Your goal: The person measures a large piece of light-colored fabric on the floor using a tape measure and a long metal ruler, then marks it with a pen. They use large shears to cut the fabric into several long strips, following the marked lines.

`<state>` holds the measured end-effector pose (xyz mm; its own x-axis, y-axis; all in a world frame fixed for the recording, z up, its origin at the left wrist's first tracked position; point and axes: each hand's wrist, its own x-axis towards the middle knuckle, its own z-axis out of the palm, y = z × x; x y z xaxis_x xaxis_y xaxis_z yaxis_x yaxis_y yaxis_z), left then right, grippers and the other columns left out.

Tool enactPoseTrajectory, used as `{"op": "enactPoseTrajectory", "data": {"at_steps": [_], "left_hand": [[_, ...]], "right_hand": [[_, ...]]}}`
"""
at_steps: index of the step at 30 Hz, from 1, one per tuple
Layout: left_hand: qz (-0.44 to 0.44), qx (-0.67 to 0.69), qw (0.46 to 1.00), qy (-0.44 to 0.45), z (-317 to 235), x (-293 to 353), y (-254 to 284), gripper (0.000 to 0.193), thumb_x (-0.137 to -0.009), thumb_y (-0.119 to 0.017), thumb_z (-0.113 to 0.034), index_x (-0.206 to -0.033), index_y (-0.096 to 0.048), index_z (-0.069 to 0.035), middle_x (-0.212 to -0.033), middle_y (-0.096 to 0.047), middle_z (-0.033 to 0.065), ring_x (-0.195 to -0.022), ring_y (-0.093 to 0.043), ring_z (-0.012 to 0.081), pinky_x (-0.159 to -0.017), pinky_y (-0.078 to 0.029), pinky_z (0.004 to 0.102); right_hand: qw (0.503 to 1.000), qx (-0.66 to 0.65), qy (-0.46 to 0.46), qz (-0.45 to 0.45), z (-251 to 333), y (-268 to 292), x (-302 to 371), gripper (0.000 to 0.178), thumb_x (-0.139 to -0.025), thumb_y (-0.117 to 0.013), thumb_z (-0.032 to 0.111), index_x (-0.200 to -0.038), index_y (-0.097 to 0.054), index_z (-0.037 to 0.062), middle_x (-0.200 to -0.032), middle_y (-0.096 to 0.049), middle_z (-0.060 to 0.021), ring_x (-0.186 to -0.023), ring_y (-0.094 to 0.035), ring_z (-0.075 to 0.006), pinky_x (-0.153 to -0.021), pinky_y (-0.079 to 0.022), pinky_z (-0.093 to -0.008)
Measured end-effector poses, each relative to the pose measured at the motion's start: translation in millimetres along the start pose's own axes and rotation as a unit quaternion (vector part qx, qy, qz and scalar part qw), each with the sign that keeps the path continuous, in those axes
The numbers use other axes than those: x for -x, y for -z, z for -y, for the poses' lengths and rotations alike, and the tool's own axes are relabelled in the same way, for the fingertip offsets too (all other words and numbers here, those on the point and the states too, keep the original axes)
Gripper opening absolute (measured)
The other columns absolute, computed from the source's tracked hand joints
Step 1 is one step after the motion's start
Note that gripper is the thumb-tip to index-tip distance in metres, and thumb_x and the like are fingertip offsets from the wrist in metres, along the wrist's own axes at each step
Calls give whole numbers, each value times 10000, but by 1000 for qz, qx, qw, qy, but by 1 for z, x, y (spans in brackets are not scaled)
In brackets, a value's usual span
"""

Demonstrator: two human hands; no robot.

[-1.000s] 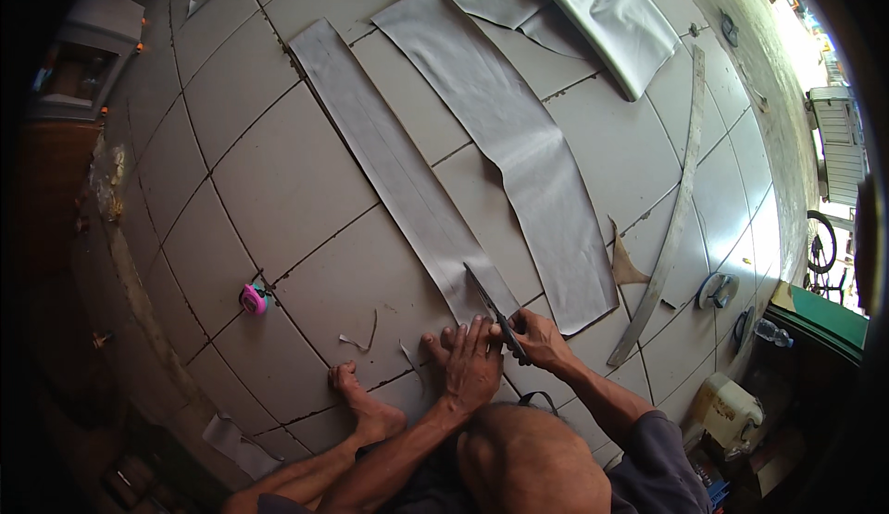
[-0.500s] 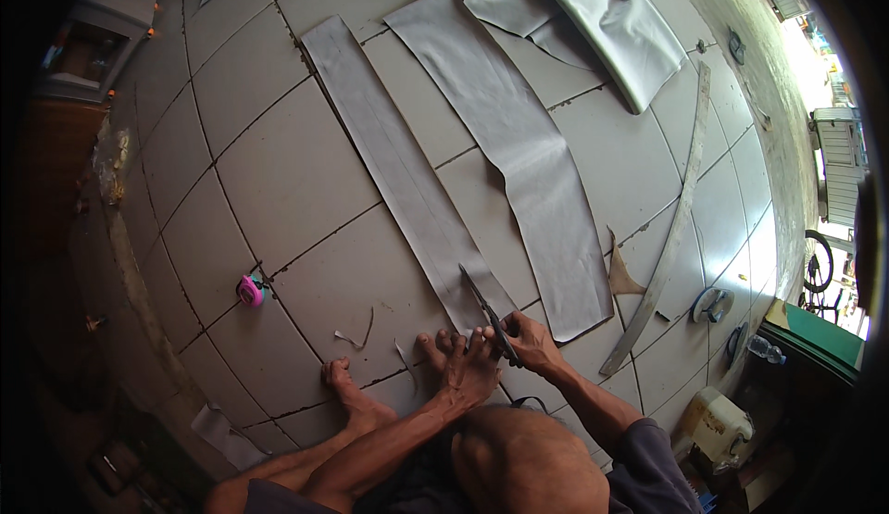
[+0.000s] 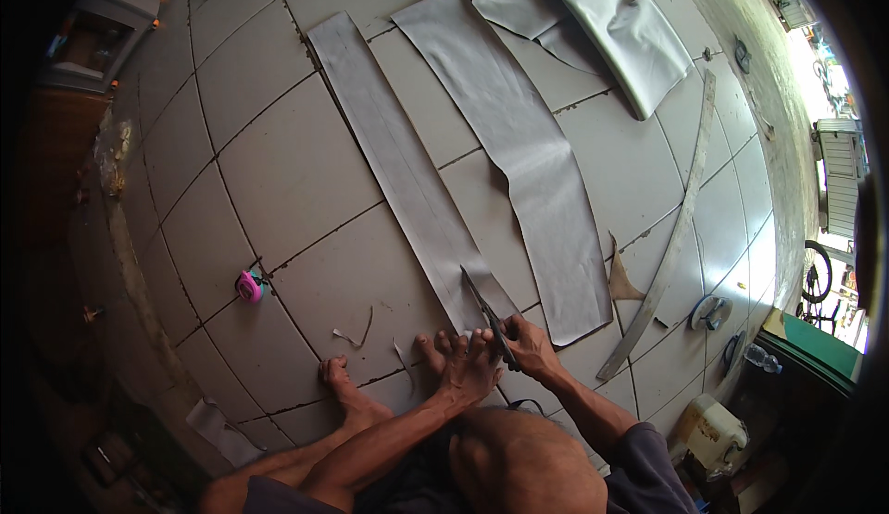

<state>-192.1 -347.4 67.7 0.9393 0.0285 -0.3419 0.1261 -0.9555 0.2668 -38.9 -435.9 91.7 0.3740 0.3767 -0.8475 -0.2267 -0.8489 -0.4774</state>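
Observation:
My right hand (image 3: 530, 347) is closed around the handles of dark scissors (image 3: 482, 303). Their blades lie along the near end of a long grey leather-like strip (image 3: 394, 157), which has a thin line drawn down its length. At the strip's near end, beside the scissors, my left hand (image 3: 470, 370) has its fingers bent on the edge and appears to grip it; the fingertips are partly hidden. A wider grey piece of the same sheet (image 3: 532, 157) lies to the right, creased across its middle.
A long flat metal ruler (image 3: 671, 236) lies at the right, with a brown-backed scrap (image 3: 626, 275) beside it. Folded grey sheet (image 3: 616, 28) is at the far side. A pink tape measure (image 3: 250, 285) sits left on the tiles. Sandals (image 3: 711, 312) and a jerrycan (image 3: 711, 431) are right.
The whole picture has shifted slightly. Both hands and the scissors keep nearly the same place on the strip.

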Motion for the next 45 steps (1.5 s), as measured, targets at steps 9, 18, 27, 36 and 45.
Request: {"op": "enactPoseTrajectory", "data": {"at_steps": [9, 18, 27, 36, 45], "left_hand": [[-64, 45, 997, -3, 1, 3, -9, 502, -909, -646, -496, -1207, -709, -96, -1304, -594, 117, -1199, -408, 372, -1044, -316, 574], [-32, 22, 997, -68, 7, -2, -5, 449, -919, -618, -507, -1082, -775, -119, -1139, -668, 66, -1204, -443, 315, -1040, -309, 533], [-61, 10, 997, -39, 7, 1, 6, 447, -928, -584, -532, -1097, -773, -163, -1286, -606, 111, -1195, -432, 361, -1061, -271, 666], [6, 27, 997, -73, 8, -1, -9, 485, -967, -527, -505, -1207, -731, -136, -1225, -681, 85, -1221, -484, 289, -1083, -288, 580], [-2, 27, 997, -67, 7, -1, -12, 516, -989, -499, -479, -1327, -654, -119, -1309, -649, 57, -1287, -466, 252, -1077, -286, 572]], "right_hand": [[1000, 17, 22, -11, 20, 2, 0, 796, -826, -714, 738, -964, -640, -43, -810, -698, -190, -783, -707, -262, -703, -548, -401], [1000, -5, 20, -18, 24, -5, -7, 764, -819, -747, 700, -976, -646, -40, -828, -703, -159, -770, -698, -219, -682, -544, -362], [999, -2, 37, -25, 34, -5, -10, 751, -814, -758, 682, -1013, -647, -33, -841, -704, -150, -791, -691, -217, -694, -543, -363], [998, -7, 43, -36, 42, -9, -17, 786, -816, -749, 694, -1041, -644, -51, -852, -703, -150, -811, -689, -226, -719, -545, -367], [998, 14, 56, -34, 50, -9, -24, 798, -822, -719, 724, -1013, -647, -47, -833, -700, -151, -800, -686, -233, -723, -546, -385]]}}
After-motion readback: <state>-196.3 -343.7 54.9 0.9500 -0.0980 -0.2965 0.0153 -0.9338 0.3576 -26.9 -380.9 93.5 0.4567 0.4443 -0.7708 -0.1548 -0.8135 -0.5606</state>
